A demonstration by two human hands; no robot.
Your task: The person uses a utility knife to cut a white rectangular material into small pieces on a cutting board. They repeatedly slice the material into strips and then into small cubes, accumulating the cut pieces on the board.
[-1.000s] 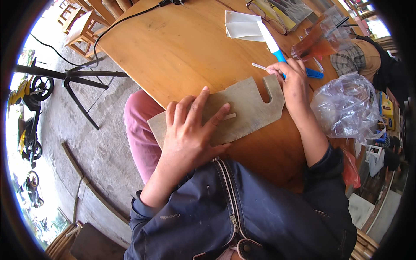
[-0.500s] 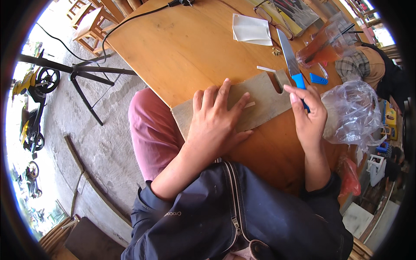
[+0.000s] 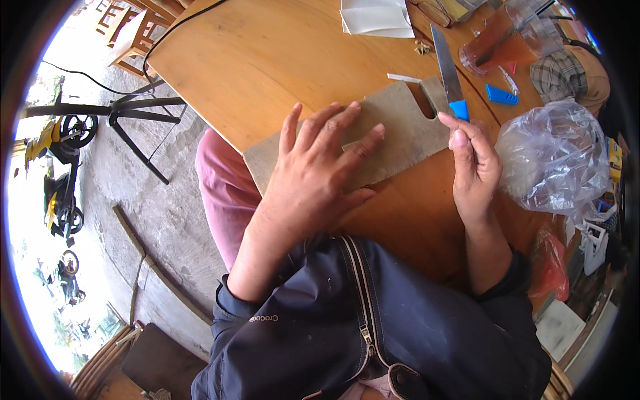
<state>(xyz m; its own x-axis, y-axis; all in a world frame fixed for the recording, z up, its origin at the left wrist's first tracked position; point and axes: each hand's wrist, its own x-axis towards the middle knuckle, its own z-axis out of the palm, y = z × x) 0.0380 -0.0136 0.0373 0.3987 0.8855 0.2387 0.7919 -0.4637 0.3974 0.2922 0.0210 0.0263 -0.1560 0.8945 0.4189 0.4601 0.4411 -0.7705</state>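
Our left hand (image 3: 320, 167) lies flat and open, fingers spread, pressing down on a grey-brown board (image 3: 393, 137), a thin matt sheet with a rounded slot cut into its far right end. That board rests on the wooden bench (image 3: 267, 60), its near left corner jutting past the bench edge above a pink-clad knee (image 3: 223, 193). Our right hand (image 3: 473, 160) stands just beside the board's right end, fingers curled loosely with thumb against forefinger; we cannot tell whether it pinches anything, though its fingertips come close to the blue handle of a knife (image 3: 450, 73). This knife has a long plain steel blade and lies on the bench, pointing away from us along the slot. Bench top: smooth, orange-brown, varnished, broad and bare across its middle and left, which leaves open room there; its left edge curves and drops to a rough concrete floor (image 3: 160, 207). Right side crowded: crumpled clear plastic bag (image 3: 553, 157), small blue oblong piece (image 3: 501, 95), clear cup of reddish-brown liquid (image 3: 497, 37), checked cloth (image 3: 563, 70). Far edge: folded white paper (image 3: 377, 17). Beyond the left edge: black cable (image 3: 180, 27), dark metal stand legs (image 3: 127, 113), wooden stool (image 3: 130, 33), yellow motorbike (image 3: 53, 140) well apart.
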